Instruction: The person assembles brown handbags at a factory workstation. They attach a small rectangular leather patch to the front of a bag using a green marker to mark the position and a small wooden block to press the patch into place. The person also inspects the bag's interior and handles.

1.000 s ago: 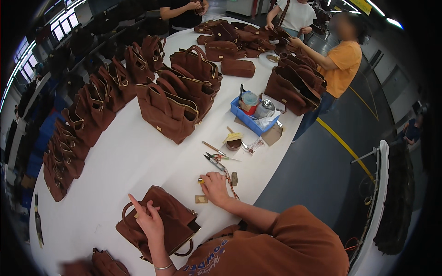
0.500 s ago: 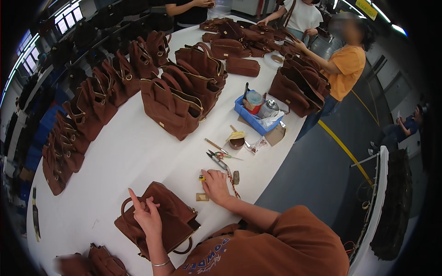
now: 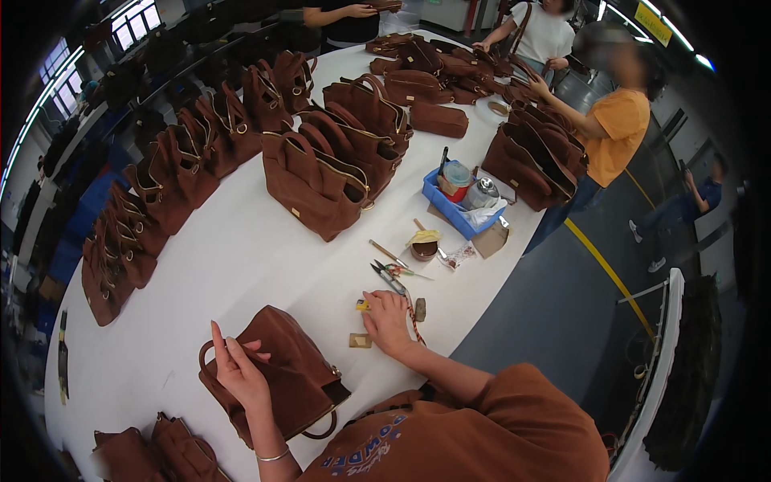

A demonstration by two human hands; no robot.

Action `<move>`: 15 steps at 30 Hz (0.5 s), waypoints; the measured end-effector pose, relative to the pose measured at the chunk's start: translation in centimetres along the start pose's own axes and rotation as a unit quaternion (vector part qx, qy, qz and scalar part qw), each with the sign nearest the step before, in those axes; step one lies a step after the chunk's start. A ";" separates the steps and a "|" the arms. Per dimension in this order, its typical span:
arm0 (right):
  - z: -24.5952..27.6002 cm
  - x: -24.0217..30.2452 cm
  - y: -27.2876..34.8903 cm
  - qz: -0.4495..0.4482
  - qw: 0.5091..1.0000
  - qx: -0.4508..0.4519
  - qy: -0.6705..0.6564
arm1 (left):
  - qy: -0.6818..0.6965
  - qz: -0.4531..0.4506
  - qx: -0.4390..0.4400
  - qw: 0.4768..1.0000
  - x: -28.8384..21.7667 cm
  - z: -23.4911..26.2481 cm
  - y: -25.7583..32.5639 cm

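Observation:
A brown leather handbag (image 3: 301, 361) lies on its side in front of me on the white table. Over its left part hovers my left hand (image 3: 243, 381), index finger stretched out, the other fingers loosely bent, nothing visible in it. To the right, my right hand (image 3: 389, 325) rests on the table with its fingertips on a small yellow object (image 3: 362, 305), whose kind I cannot make out. Beside that hand are a small tan block (image 3: 360, 341) and a grey-brown block (image 3: 421, 310). Just beyond lie thread snips (image 3: 390, 278) with a red twisted cord.
Farther off are a wooden-handled tool (image 3: 388, 252), a cup of brown paste (image 3: 424, 247) and a blue bin (image 3: 454, 210) with jars. Brown handbags (image 3: 317, 185) stand along the left, centre and far right. A person in orange (image 3: 618, 128) stands at the right edge.
The whole view has shifted slightly right. My left hand has moved a little left over the handbag. The right hand stays at the yellow object. A person at far right has changed posture.

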State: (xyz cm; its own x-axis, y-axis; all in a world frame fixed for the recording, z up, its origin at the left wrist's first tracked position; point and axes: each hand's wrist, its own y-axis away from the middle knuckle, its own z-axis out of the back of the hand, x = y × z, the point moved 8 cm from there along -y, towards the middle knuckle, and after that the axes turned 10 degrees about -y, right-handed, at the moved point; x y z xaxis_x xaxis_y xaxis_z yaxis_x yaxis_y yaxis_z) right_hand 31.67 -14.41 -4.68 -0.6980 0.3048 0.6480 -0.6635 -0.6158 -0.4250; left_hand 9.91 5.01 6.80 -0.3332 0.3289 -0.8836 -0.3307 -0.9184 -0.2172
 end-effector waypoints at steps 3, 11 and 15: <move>2.9 2.8 -1.9 0.039 0.998 -0.032 -0.041 | 0.044 -0.009 -0.009 0.999 -0.5 0.4 -0.3; 17.9 18.6 -8.5 0.204 0.901 -0.023 -0.381 | 0.089 -0.004 -0.027 0.996 -2.1 2.2 -2.1; 24.4 23.7 -7.1 0.428 0.755 -0.034 -0.496 | 0.119 0.003 -0.053 0.991 -3.1 3.9 -3.2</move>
State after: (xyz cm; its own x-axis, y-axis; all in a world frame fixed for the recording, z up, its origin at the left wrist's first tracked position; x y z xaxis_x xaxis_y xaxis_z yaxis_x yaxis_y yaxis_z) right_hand 26.46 -20.52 29.12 -0.3566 -0.8976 0.2590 -0.1195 -0.2311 -0.9656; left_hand 8.53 7.76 11.82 -0.1134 0.2735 -0.9552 -0.2305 -0.9424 -0.2425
